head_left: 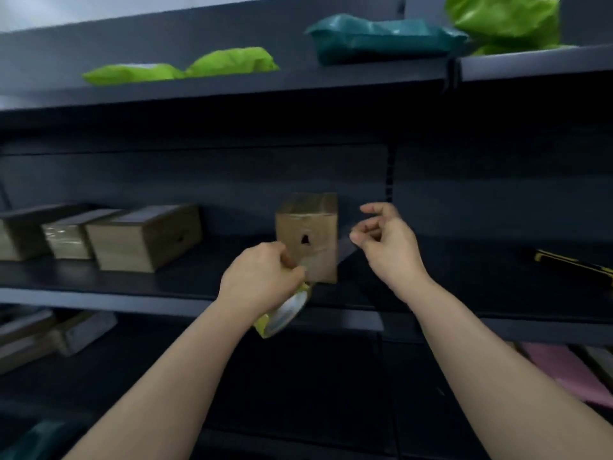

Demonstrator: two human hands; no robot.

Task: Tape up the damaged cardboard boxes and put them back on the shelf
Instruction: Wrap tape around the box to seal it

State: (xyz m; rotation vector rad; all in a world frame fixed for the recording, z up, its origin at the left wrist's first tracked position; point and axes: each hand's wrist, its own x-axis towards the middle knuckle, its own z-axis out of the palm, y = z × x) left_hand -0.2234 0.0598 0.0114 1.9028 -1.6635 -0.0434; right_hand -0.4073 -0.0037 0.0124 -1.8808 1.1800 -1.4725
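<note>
A box (306, 237) with a hole in its front stands upright on the middle shelf (99, 295). The left hand (262, 277) grips a tape roll (285, 313) at its base. The right hand (386, 242), fingers curled, seems to pinch a tape strip, blurred.

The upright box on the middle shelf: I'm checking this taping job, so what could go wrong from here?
The box stands on end near the shelf edge, with neither hand gripping it; a tug from the tape roll in the left hand might tip it. The dark hole looks uncovered.
</note>
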